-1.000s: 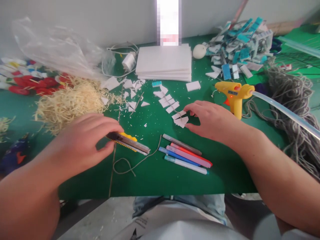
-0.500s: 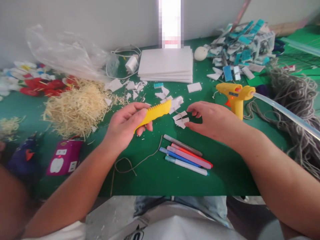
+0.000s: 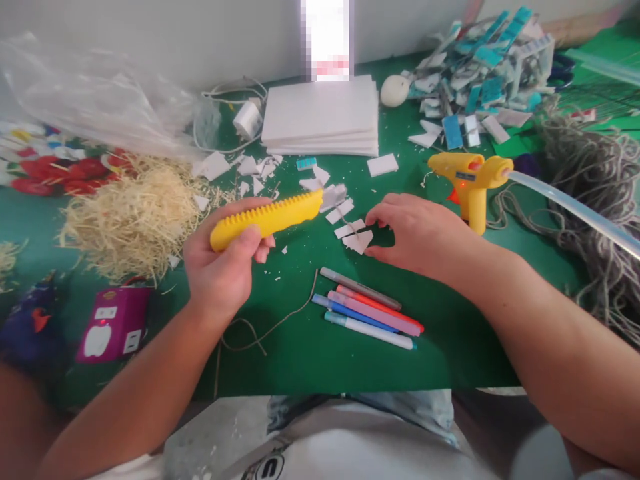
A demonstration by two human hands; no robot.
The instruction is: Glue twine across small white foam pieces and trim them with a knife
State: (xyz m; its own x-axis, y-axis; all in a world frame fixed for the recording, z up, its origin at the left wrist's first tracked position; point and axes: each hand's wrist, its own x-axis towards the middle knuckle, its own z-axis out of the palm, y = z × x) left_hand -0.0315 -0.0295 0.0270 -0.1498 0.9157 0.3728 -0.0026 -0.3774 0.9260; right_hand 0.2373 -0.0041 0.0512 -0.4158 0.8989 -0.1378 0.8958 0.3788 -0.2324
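Note:
My left hand (image 3: 220, 257) is closed round a yellow box cutter (image 3: 267, 219), its ridged edge facing up and its front end pointing right over white scraps. Whether the blade is out, I cannot tell. My right hand (image 3: 410, 230) is open, thumb and fingers apart, at the right edge of small white cut pieces (image 3: 358, 241); whether it touches them is unclear. A thin cord (image 3: 345, 217) runs across these pieces. Closer to me lie several capped markers (image 3: 370, 308) and a loose string (image 3: 285, 327).
A yellow glue gun (image 3: 463, 180) with a clear stick stands at right, before grey yarn (image 3: 585, 200). White sheets (image 3: 320, 113) are stacked behind. Teal and white offcuts (image 3: 480, 87) pile at back right. Straw (image 3: 135, 220) and a purple power socket block (image 3: 113, 327) are on the left.
My left hand has drawn back to the left with the box cutter, now held flatter. My right hand stays by the white pieces. The view has shifted slightly.

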